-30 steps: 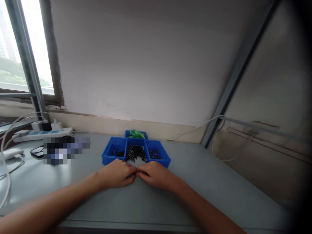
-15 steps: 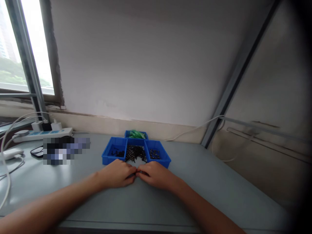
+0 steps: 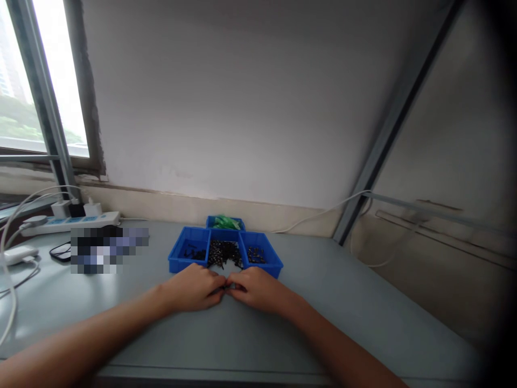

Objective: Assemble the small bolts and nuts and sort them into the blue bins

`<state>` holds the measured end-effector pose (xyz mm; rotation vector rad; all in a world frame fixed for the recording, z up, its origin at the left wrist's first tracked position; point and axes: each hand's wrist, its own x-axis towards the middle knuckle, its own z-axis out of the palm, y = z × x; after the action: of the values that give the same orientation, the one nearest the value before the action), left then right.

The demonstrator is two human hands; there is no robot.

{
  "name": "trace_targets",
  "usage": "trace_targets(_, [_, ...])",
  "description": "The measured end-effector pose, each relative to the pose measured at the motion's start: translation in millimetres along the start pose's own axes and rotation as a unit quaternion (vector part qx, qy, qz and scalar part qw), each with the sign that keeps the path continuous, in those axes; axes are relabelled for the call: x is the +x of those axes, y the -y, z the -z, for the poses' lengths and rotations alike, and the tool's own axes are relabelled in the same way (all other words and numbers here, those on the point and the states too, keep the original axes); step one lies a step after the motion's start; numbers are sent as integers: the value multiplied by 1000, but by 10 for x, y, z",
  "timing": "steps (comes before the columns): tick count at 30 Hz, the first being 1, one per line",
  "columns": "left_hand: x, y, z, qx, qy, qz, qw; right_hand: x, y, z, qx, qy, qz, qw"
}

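Note:
My left hand (image 3: 196,288) and my right hand (image 3: 256,288) rest on the grey table (image 3: 351,318), fingertips pinched together and meeting between them on something small and dark that I cannot make out. Just beyond my hands stand three joined blue bins (image 3: 176,257). The middle bin holds a heap of small dark screws (image 3: 224,253); the left and right bins hold fewer dark parts. A fourth blue bin with green pieces (image 3: 226,221) stands behind them.
A white power strip (image 3: 68,222) with plugs and cables lies at the back left beside a phone (image 3: 61,251) and a white charger (image 3: 18,254). A window is at the left, a wall behind, and a slanted metal post (image 3: 383,140) at the right.

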<state>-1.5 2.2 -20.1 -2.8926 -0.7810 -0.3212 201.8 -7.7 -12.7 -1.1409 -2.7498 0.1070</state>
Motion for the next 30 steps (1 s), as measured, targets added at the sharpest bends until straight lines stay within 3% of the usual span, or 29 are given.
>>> trace_targets(17, [3,-5,12,5,7,1,1000,-7,22,27,-16,-7,-3,1000])
trace_targets(30, [0,0,16,20,-7,8,1000,-10,-43,-30,-25,29,-5,999])
